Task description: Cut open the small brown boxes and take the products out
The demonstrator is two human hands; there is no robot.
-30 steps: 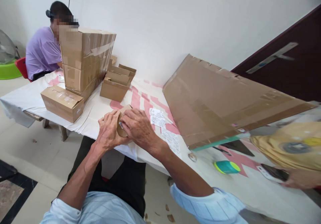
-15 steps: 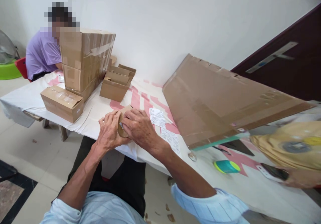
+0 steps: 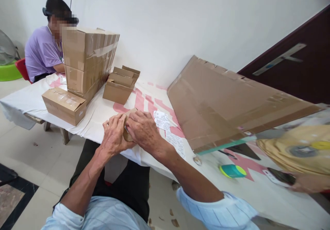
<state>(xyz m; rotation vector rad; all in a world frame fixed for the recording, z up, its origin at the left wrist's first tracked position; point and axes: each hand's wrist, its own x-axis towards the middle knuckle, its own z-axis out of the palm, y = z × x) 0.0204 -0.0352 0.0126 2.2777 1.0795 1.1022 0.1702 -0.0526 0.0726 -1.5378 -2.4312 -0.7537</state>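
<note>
A small brown cardboard box (image 3: 132, 112) is held tilted over the table's near edge, mostly covered by my hands. My left hand (image 3: 113, 134) is closed around its left side and underside. Bent fingers of my right hand (image 3: 143, 128) press together against the box's end face. A tiny pale edge, which looks like a small label, shows at those fingertips; the rest of it is hidden. Just right of my right hand lie white printed label sheets (image 3: 162, 120) on the cloth.
Stacked taped boxes (image 3: 90, 61), a closed box (image 3: 64, 104) and open boxes (image 3: 118, 87) stand left. A large cardboard panel (image 3: 232, 103) leans at right. Beyond it are a teal cup (image 3: 232, 171), a tape roll (image 3: 197, 160) and a person holding a phone (image 3: 281, 176). Another person (image 3: 42, 53) sits far left.
My hands and the box have shifted very slightly right, with the right fingers still pressed on its end. The person at far left has raised and turned their head a little.
</note>
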